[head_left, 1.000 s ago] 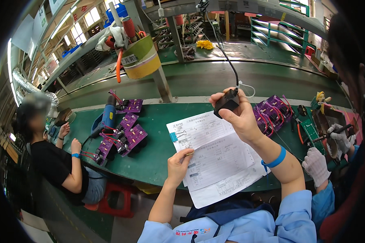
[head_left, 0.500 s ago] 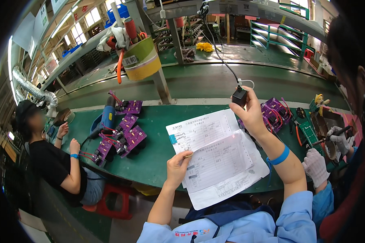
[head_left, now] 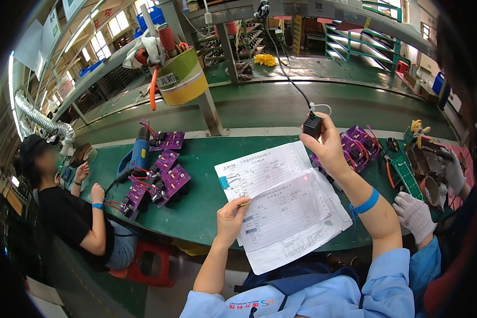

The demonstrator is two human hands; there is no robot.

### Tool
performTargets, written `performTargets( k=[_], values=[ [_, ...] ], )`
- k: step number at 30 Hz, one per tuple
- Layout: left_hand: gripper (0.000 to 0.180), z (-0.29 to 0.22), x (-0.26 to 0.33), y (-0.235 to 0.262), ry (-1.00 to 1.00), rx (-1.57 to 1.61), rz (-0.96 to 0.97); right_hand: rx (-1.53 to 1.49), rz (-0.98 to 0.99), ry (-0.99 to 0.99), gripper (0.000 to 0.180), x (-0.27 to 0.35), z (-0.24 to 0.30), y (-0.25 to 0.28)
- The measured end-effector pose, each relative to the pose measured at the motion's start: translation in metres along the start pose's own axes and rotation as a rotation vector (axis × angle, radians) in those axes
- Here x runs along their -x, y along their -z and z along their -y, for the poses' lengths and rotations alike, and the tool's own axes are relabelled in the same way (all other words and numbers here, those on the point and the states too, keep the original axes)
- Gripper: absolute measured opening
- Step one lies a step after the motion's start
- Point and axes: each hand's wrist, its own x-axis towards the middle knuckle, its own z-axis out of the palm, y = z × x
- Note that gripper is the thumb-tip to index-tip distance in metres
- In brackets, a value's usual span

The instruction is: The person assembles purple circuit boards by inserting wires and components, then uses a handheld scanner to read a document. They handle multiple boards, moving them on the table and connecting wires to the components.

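Note:
My left hand [head_left: 231,218] pinches the left edge of a printed paper sheet [head_left: 281,216], lifted over other sheets. Beneath it lies a form [head_left: 259,164] with a teal binder clip [head_left: 223,182] at its left edge. A small black box [head_left: 312,125] on a hanging cord is in my right hand [head_left: 326,146], fingers closed around it above the papers' top right corner. A blue band circles my right wrist. Purple circuit boards [head_left: 355,151] with red wires lie just beyond that wrist, partly hidden by it.
More purple boards [head_left: 167,183] and a blue power tool [head_left: 138,153] lie to the left. A seated person [head_left: 63,212] works there. At the right are a co-worker's white-gloved hand [head_left: 414,216], a green board [head_left: 406,175] and pliers [head_left: 391,172]. A tool bucket [head_left: 183,87] hangs above.
The co-worker's gloved hands at the right have moved, the nearer one now lying lower on the bench edge. My two hands stay in place with the sheet and the black box.

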Motion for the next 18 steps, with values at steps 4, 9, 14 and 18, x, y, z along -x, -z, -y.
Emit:
performTargets(
  k=[4, 9, 14, 18],
  values=[
    [0.012, 0.0005, 0.0006, 0.0011, 0.003, 0.005, 0.004, -0.003, -0.004, -0.009, 0.046, 0.0004, 0.0012, -0.0008],
    [0.012, 0.0057, 0.0015, 0.0005, -0.024, -0.014, -0.015, -0.012, 0.011, -0.014, 0.045, 0.0006, 0.0017, -0.0003],
    [0.012, 0.0019, 0.003, 0.0022, -0.002, -0.045, -0.027, -0.027, 0.014, -0.013, 0.046, 0.0009, -0.0002, 0.0],
    [0.023, 0.0092, 0.0001, 0.0079, 0.114, -0.024, -0.042, -0.04, 0.002, -0.013, 0.046, 0.0007, -0.0015, 0.0027]
  ],
)
